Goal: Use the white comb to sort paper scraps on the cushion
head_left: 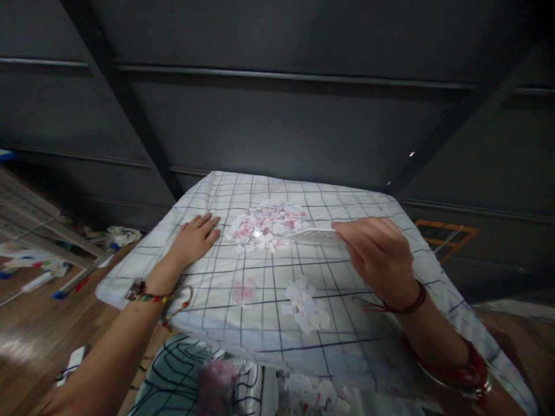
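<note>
My left hand (196,238) lies flat on the checked tablecloth (347,271), fingers spread, left of a heap of small paper pieces (269,222) in white and pink. Pinched in my right hand (379,248) is a thin, flat white strip (315,234), too blurred to name exactly. Its far end reaches the right edge of the heap. Nearer to me lies a smaller pile of mostly white paper pieces (306,303). A faint pink patch (244,290) shows on the cloth to the left of that pile.
Below the table's near edge, a container with paper scraps (312,396) stands beside a blurred pink bundle (217,384). A dark panelled wall (277,127) rises behind the table. On the left, a metal frame (43,219) and assorted items stand on the wooden floor (26,341).
</note>
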The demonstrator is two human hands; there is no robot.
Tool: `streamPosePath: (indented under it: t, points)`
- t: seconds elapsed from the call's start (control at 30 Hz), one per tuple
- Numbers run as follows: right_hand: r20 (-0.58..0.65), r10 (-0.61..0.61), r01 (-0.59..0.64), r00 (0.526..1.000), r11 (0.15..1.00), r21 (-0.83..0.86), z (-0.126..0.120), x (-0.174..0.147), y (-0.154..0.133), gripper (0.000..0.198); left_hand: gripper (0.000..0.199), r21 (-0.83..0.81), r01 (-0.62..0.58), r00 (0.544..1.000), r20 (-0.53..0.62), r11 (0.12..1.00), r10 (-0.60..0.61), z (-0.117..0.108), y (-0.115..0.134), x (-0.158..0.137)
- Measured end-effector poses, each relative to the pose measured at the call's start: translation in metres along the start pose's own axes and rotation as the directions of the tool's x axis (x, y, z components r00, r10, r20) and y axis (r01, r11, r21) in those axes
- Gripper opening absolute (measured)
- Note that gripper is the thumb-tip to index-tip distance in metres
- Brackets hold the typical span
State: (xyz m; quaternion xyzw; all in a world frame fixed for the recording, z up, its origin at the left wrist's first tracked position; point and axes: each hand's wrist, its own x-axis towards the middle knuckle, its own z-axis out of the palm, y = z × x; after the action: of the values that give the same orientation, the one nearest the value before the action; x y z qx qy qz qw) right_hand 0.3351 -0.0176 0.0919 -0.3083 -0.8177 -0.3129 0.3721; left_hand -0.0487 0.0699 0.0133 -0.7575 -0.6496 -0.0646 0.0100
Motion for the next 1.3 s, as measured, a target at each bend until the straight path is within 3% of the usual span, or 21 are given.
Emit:
streamPosePath:
  t: [0.17,0.43,0.87,1.07,1.3]
  points:
    - [0.081,-0.009,0.012,0.997,0.999,-0.033,0.013,0.002,-0.003,0.028,0.056,0.005,-0.006,1.0,0.017,1.0,0.006,-0.004,0.002,-0.001]
    - [0.131,-0.012,0.021,0.991,0.998,-0.064,0.011,0.002,0.0,0.031,0.057,0.009,-0.004,1.0,0.018,1.0,0.003,-0.002,0.0,0.001]
    - [0.095,-0.035,0.037,0.995,0.999,-0.026,0.01,0.003,-0.003,0.031,0.057,0.003,-0.011,1.0,0.004,1.0,0.011,0.0,-0.002,0.002]
    - [0.139,-0.031,0.037,0.99,0.999,-0.039,0.008,0.002,0.002,0.031,0.058,-0.002,-0.012,1.0,0.006,1.0,0.012,0.001,-0.003,0.003]
    - [0.113,0.037,-0.021,0.993,0.99,-0.142,-0.002,-0.001,0.012,0.026,0.056,0.013,-0.016,1.0,-0.001,1.0,0.016,0.002,-0.004,0.003]
